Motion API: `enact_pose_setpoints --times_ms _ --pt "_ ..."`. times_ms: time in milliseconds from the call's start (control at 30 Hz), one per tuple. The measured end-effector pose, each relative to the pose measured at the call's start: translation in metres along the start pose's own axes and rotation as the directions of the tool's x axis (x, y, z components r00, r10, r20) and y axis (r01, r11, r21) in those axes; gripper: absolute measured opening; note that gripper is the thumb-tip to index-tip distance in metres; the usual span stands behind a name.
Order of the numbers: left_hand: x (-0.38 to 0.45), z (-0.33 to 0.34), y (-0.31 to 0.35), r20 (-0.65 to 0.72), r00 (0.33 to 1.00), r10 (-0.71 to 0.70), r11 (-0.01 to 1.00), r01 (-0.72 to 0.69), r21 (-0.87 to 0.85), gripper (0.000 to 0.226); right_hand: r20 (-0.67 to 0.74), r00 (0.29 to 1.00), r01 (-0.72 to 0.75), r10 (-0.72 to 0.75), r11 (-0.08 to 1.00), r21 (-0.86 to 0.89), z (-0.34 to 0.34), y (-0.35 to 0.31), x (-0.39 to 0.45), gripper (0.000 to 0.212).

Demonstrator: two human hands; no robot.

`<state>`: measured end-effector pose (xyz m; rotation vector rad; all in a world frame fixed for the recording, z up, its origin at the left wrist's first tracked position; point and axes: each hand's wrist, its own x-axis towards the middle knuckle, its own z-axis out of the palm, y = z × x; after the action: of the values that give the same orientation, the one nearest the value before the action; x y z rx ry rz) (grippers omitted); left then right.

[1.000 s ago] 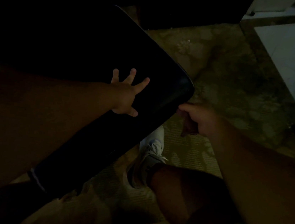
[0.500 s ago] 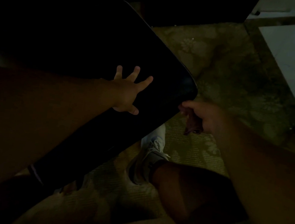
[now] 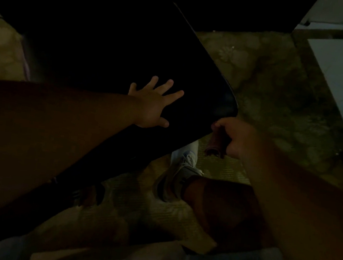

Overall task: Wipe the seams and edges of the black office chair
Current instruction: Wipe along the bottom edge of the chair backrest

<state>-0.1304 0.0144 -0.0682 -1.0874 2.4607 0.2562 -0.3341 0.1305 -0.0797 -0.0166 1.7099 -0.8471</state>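
My right hand (image 3: 233,137) has slid a little down the chair's edge from the corner, its grip curled tight round a dark cloth (image 3: 217,143) just beside the rim. My left hand (image 3: 153,104) stays flat, fingers spread, on the black office chair (image 3: 115,53), which fills the upper left above the patterned carpet (image 3: 280,82).

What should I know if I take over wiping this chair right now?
Left hand: open, fingers spread flat on the black padded office chair, steadying it.
Right hand: grips a dark reddish cloth at the chair's rounded corner edge, low on its near side.
Done: cannot tell in this dim light which edges are clean.
Left: probably carry on along the edge from this corner, then the seams.
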Motion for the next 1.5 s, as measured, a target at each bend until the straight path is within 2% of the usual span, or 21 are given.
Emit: enact_pose_setpoints --times_ms 133,233,333,433,567,700,767,833,867,933,967,1000,1033,1067,1100,1133,1167,1200,1233,1367,1500 --pt "-0.023 0.013 -0.012 -0.050 0.998 0.044 0.999 -0.046 -0.024 0.084 -0.009 1.000 0.005 -0.006 0.995 -0.099 0.006 0.010 -0.022 0.005" --pt "-0.041 0.018 -0.020 -0.044 0.996 0.078 0.994 -0.081 -0.067 0.077 -0.044 0.988 0.135 -0.150 0.959 -0.248 0.008 0.019 -0.033 0.007" --pt "-0.058 0.028 -0.030 -0.046 0.995 0.087 0.993 -0.091 -0.079 0.071 -0.007 0.895 0.379 -0.446 0.767 -0.519 0.016 0.029 -0.044 0.013" --pt "-0.075 0.038 -0.038 -0.045 0.996 0.075 0.992 -0.079 -0.102 0.068 0.014 0.816 0.472 -0.578 0.651 -0.595 0.032 0.036 -0.061 0.017" --pt "-0.097 0.047 -0.051 -0.050 0.998 0.050 0.994 -0.055 -0.099 0.066 0.003 0.742 0.503 -0.670 0.555 -0.662 0.046 0.052 -0.077 0.022" --pt "-0.108 0.055 -0.061 -0.049 0.999 0.014 0.995 -0.019 -0.100 0.067 0.047 0.756 0.479 -0.653 0.502 -0.720 0.057 0.072 -0.085 0.018" --pt "-0.117 0.056 -0.065 -0.062 0.998 -0.006 0.994 0.000 -0.109 0.065 0.097 0.754 0.472 -0.649 0.434 -0.767 0.067 0.084 -0.087 0.018" --pt "-0.134 0.061 -0.068 -0.131 0.991 -0.029 0.980 0.002 -0.201 0.059 0.123 0.741 0.461 -0.660 0.368 -0.807 0.077 0.096 -0.087 0.017" --pt "-0.145 0.065 -0.069 -0.218 0.974 -0.068 0.944 -0.008 -0.329 0.054 0.134 0.726 0.466 -0.674 0.339 -0.817 0.082 0.101 -0.087 0.016" --pt "-0.172 0.077 -0.066 -0.420 0.859 -0.293 0.757 -0.059 -0.650 0.043 0.185 0.671 0.504 -0.718 0.259 -0.824 0.094 0.110 -0.090 0.013" --pt "-0.184 0.084 -0.061 -0.436 0.774 -0.460 0.620 -0.072 -0.782 0.037 0.220 0.636 0.523 -0.739 0.204 -0.828 0.099 0.113 -0.091 0.012" --pt "-0.193 0.094 -0.055 -0.343 0.700 -0.626 0.446 -0.039 -0.894 0.033 0.255 0.602 0.540 -0.756 0.150 -0.828 0.103 0.115 -0.092 0.013" --pt "-0.200 0.107 -0.048 -0.165 0.640 -0.750 0.226 0.014 -0.974 0.032 0.283 0.578 0.554 -0.766 0.114 -0.824 0.108 0.117 -0.093 0.014" --pt "-0.204 0.121 -0.042 0.074 0.608 -0.791 -0.038 0.072 -0.997 0.033 0.298 0.563 0.565 -0.771 0.095 -0.819 0.111 0.118 -0.095 0.014" --pt "-0.209 0.134 -0.037 0.317 0.617 -0.720 -0.305 0.129 -0.944 0.035 0.303 0.551 0.567 -0.778 0.082 -0.820 0.115 0.120 -0.096 0.014" --pt "-0.213 0.146 -0.033 0.499 0.649 -0.574 -0.510 0.194 -0.838 0.035 0.301 0.543 0.561 -0.784 0.072 -0.825 0.119 0.122 -0.099 0.015" --pt "-0.220 0.153 -0.030 0.615 0.673 -0.412 -0.654 0.251 -0.713 0.032 0.295 0.540 0.554 -0.788 0.069 -0.830 0.124 0.125 -0.100 0.016" --pt "-0.227 0.152 -0.028 0.660 0.692 -0.291 -0.728 0.288 -0.623 0.024 0.291 0.540 0.553 -0.790 0.072 -0.830 0.128 0.128 -0.102 0.017" --pt "-0.231 0.149 -0.028 0.643 0.729 -0.235 -0.755 0.281 -0.593 0.019 0.288 0.538 0.557 -0.792 0.078 -0.827 0.133 0.131 -0.103 0.020" --pt "-0.229 0.139 -0.037 0.507 0.834 -0.218 -0.740 0.198 -0.643 0.028 0.247 0.498 0.589 -0.831 0.115 -0.800 0.154 0.142 -0.111 0.027" --pt "-0.233 0.137 -0.042 0.464 0.879 -0.110 -0.734 0.243 -0.634 0.036 0.211 0.514 0.518 -0.832 0.105 -0.849 0.165 0.147 -0.111 0.024"
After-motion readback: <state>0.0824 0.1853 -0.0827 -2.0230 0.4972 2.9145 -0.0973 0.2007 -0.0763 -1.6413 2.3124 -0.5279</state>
